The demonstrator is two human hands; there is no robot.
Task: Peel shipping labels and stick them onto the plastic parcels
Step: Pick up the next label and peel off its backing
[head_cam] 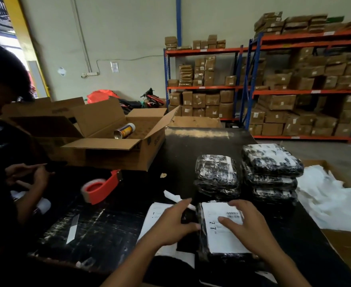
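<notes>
1. A warehouse packing area — steel racks [302,85] at 1 to 2 o'clock are loaded with brown boxes [209,100].
2. A black table [191,146] holds stacks of wrapped parcels [271,162] at 1 o'clock, each labelled.
3. An open carton [112,141] at 11 o'clock, a tape dispenser [102,187] at 10 o'clock — packing tools.

1. We see two bare forearms coming in from the bottom edge, with no sleeves over them as far as they are in view.
2. Our left hand [171,226] wears no glove, ring or watch that we can make out.
3. Our right hand [248,228] is likewise bare, the wrist behind it uncovered.
4. Whatever we wear above the forearms lies outside the view.
</notes>
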